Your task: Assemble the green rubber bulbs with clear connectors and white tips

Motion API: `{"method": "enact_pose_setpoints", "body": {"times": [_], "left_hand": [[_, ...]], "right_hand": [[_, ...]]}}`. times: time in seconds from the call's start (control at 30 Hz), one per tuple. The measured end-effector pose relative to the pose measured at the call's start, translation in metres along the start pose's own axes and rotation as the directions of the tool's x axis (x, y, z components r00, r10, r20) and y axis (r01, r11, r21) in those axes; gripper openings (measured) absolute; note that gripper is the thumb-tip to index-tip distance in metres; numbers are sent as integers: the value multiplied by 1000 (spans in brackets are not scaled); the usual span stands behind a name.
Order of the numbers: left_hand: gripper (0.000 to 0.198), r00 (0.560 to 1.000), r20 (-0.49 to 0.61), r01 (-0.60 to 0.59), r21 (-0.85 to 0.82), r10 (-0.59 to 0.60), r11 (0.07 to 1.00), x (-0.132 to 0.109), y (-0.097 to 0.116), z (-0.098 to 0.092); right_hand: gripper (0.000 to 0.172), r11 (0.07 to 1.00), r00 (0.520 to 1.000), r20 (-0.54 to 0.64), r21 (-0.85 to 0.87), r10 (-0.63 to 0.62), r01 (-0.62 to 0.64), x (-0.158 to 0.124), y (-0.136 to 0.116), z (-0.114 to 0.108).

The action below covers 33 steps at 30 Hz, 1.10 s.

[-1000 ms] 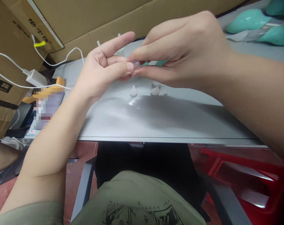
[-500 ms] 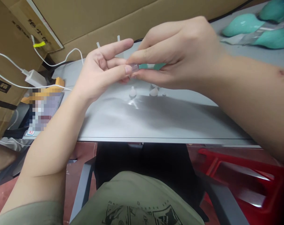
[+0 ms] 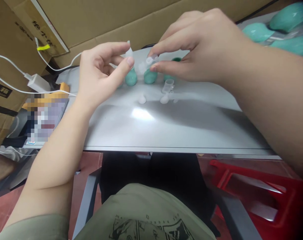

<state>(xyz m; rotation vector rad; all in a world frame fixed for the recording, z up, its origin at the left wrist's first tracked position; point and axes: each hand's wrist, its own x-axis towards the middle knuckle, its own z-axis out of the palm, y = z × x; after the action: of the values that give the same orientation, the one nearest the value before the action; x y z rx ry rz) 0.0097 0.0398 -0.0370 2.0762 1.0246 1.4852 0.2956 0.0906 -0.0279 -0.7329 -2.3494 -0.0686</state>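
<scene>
Two bare hands reach over a grey table (image 3: pixel 116 128). The right hand (image 3: pixel 204 43) pinches a small clear tube (image 3: pixel 153 59) between thumb and fingertips. The left hand (image 3: pixel 97 70) is spread, thumb and forefinger apart; a green bulb (image 3: pixel 130 78) with a white nozzle (image 3: pixel 129 52) stands just behind its fingertips. Whether they touch the nozzle, I cannot tell. Another bulb (image 3: pixel 150 77) sits directly below the pinched tube, between the hands; others are partly hidden by the right hand. Nearer the body than the right fingertips, a second clear tube (image 3: pixel 168 85) rests near two white tips (image 3: pixel 142 99) and a blurred small piece (image 3: pixel 175 100). Larger green bulbs in clear wrap (image 3: pixel 289 20) lie beyond the right wrist. A white charger (image 3: pixel 39 83) sits outward of the left hand.
</scene>
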Motion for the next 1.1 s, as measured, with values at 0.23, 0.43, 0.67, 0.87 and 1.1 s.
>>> {"method": "enact_pose_setpoints", "body": {"times": [0.23, 0.43, 0.67, 0.87, 1.1], "left_hand": [[39, 986, 125, 86, 156, -106, 984, -6, -2, -7], [28, 960, 209, 136, 229, -186, 964, -5, 9, -5], [24, 957, 223, 127, 248, -184, 960, -3, 5, -7], [36, 965, 205, 110, 238, -161, 965, -1, 4, -11], [18, 949, 307, 46, 97, -74, 994, -1, 14, -6]], "right_hand": [[26, 999, 999, 41, -29, -16, 17, -4, 15, 18], [24, 998, 998, 31, 30, -63, 62, 3, 31, 28], [20, 988, 991, 3, 88, -131, 130, -2, 20, 25], [25, 980, 999, -44, 194, -32, 40, -1, -5, 4], [27, 850, 996, -72, 527, 54, -8, 1, -35, 5]]}}
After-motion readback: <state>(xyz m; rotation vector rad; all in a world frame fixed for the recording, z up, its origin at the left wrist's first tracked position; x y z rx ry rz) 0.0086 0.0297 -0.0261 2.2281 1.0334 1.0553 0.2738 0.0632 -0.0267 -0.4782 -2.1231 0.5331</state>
